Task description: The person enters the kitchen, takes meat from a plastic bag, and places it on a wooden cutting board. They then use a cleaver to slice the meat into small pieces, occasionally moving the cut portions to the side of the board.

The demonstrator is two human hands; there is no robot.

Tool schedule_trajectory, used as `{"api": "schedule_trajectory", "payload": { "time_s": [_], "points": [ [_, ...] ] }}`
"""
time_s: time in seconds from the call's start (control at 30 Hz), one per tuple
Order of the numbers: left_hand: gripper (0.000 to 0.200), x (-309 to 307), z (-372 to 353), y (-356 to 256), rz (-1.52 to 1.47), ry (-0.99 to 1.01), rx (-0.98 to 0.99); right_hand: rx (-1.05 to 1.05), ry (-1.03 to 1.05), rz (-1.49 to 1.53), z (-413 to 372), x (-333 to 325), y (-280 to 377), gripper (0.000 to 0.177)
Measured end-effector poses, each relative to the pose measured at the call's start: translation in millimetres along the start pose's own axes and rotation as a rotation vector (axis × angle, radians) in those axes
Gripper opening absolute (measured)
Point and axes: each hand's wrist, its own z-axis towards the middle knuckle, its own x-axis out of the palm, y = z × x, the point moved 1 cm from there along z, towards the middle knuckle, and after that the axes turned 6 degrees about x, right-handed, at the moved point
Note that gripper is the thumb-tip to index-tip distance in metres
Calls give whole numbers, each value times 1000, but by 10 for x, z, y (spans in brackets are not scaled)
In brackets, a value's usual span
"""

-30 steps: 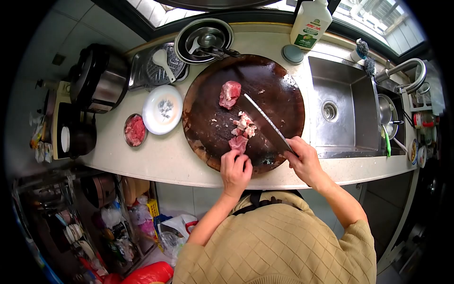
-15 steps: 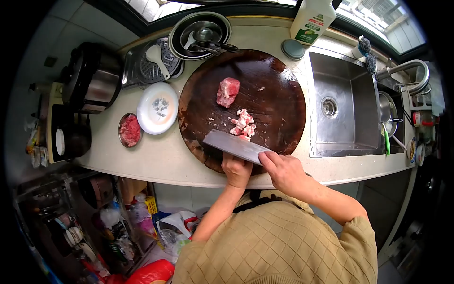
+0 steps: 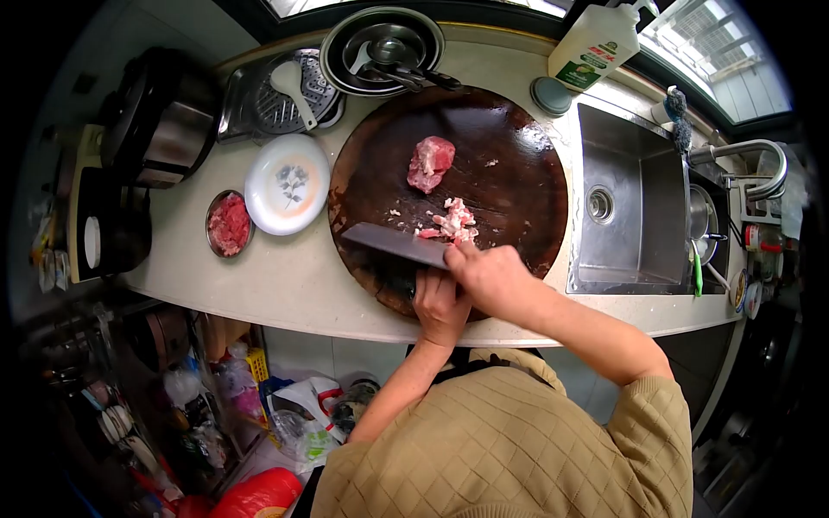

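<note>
Evidently a cutting step: my right hand (image 3: pixel 494 278) is closed round the cleaver (image 3: pixel 390 243), tip toward nine o'clock; my left hand (image 3: pixel 442 304), at six, is partly hidden, grip indeterminable. Chopped meat (image 3: pixel 456 222) lies near the board's (image 3: pixel 522 186) centre, the larger chunk (image 3: pixel 431 164) toward eleven. Further strokes would call for tucked fingertips.

Both bare hands working close together, right above left
The right hand (image 3: pixel 490 274) is closed in a firm grip, its forearm slanting in from the right; the left hand (image 3: pixel 441 304) has curled fingers, its forearm angling up from below.
</note>
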Motion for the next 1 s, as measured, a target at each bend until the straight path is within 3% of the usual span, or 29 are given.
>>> {"api": "schedule_trajectory", "payload": {
  "time_s": [0.03,0.13,0.27,0.4,0.6,0.73,0.97,1.0],
  "points": [
    [26,-10,-6,1,45,9,22,-34,-62,83,15,-25,-96,23],
    [27,6,9,-1,25,-49,19,54,-157,179,-86,-54,-252,33],
    [33,-10,0,-12,51,-80,65,11,44,119,-510,-281,-129,39],
    [39,-4,-13,-2,44,-42,40,65,113,75,-742,-278,-178,37],
    [30,38,-2,-4,28,-107,53,-20,27,11,-230,-87,-39,22],
    [19,19,-26,-20,24,-51,-20,15,-79,81,-194,-96,-178,26],
    [24,-15,45,-47,17,-147,59,59,94,38,-668,-286,-92,29],
    [24,-6,37,-44,14,-125,45,85,173,11,-722,-259,-171,39]
  ]
}}
